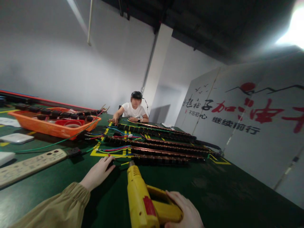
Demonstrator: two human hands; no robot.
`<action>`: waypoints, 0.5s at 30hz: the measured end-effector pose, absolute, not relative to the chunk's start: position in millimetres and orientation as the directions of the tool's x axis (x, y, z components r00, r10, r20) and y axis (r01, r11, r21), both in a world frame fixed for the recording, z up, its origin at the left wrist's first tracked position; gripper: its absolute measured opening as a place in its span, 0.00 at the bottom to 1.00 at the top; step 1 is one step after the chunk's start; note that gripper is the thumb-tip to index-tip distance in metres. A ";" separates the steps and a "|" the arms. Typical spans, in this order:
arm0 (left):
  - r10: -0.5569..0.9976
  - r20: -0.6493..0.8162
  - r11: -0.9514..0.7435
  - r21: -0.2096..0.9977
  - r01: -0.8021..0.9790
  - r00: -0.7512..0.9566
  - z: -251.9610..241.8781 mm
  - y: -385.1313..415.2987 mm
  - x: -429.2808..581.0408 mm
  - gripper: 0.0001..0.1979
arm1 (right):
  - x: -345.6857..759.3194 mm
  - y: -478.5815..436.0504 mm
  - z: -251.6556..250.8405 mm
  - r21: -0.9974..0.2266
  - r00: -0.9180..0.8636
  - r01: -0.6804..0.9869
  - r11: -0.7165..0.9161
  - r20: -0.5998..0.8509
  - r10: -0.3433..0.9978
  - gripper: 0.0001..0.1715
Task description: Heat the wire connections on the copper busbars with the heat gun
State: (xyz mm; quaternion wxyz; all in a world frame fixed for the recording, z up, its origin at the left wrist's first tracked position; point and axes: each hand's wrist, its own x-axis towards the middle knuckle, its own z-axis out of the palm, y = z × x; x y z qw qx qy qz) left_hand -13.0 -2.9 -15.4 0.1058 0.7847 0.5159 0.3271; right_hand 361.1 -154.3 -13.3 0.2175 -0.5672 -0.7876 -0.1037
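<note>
Head view, with the clock centred on the heat gun's nozzle: at nine o'clock a beige power strip lies on the green table, a black plug at its near end. Toward ten, an orange plastic basket holds dark segmented parts. Between eight and nine, the left hand reaches to the wiring, palm down, thumb apart from a curled forefinger; whether it pinches a lead between them I cannot tell. Red, blue and green wires run toward ten from the ends of the black bars, and a short yellow-green lead points at the nozzle from nine, just beside it. The yellow heat gun lies at six, nozzle pointing away from the wearer. At twelve, well beyond, a co-worker in a white shirt sits across the table. Between two and three, long copper-edged black bars lie side by side. At four, the right hand is wrapped round the gun's handle.

The step in hand appears to be warming a lead's end; whether hot air is flowing does not show. The next move seems to call for a steady nozzle on that end, with the left fingertips clear of the airflow.
</note>
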 end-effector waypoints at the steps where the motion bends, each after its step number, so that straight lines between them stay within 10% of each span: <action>1: 0.880 0.402 -0.443 0.504 0.741 0.253 -15.2 -3.0 -12.8 0.21 | 364.5 -154.1 -13.3 -0.072 -0.256 0.945 0.320 0.448 0.857 0.50; 10: 0.878 0.402 -0.450 0.508 0.734 0.260 -14.3 -3.7 -11.9 0.20 | 351.1 -158.0 -5.6 0.258 -0.585 0.803 0.537 0.517 0.625 0.34; 15: 0.878 0.389 -0.455 0.496 0.740 0.279 -14.0 -3.9 -12.2 0.20 | 319.0 -158.4 -37.5 0.301 -0.484 0.871 0.387 0.652 0.583 0.30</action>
